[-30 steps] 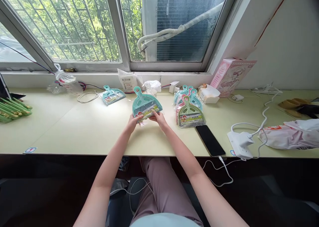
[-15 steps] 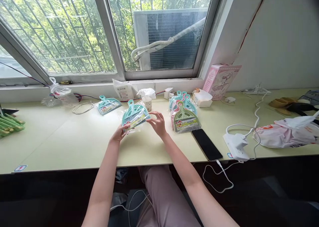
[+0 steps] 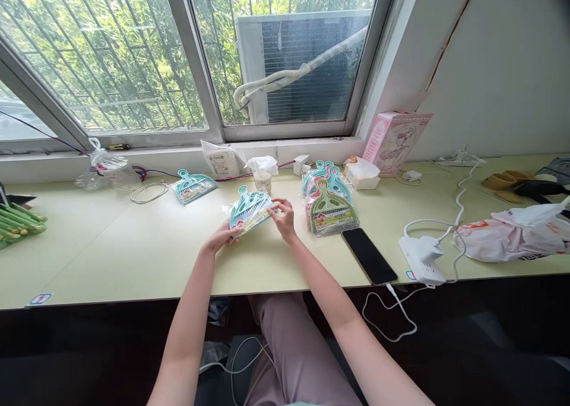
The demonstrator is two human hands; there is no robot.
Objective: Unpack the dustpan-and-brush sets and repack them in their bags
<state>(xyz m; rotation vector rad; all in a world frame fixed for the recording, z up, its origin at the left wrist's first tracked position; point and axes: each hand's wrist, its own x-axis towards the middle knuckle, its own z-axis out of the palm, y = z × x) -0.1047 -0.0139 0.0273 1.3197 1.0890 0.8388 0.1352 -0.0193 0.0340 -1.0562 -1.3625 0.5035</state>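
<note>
Between my hands is a turquoise mini dustpan and brush set [image 3: 250,209] in a clear plastic wrapper with a printed label strip, tilted above the table. My left hand [image 3: 222,236] grips its lower left corner. At the upper right corner, the fingers of my right hand [image 3: 282,217] pinch the wrapper's edge. A similar turquoise set [image 3: 194,186] lies farther back on the left. To the right is a pile of wrapped sets, with a green dustpan set [image 3: 332,210] on top and turquoise and pink ones behind it.
A black phone [image 3: 369,256] on a cable lies near the front edge, beside a white power strip [image 3: 423,260]. Along the window stand a tissue pack [image 3: 361,173], a cup [image 3: 263,180] and a pink box [image 3: 396,145]. Green stalks [image 3: 20,222] lie far left, a plastic bag [image 3: 512,234] right.
Both hands have shifted slightly right with the wrapped dustpan set, which is now lower and tipped flatter. The other things on the table stay where they were.
</note>
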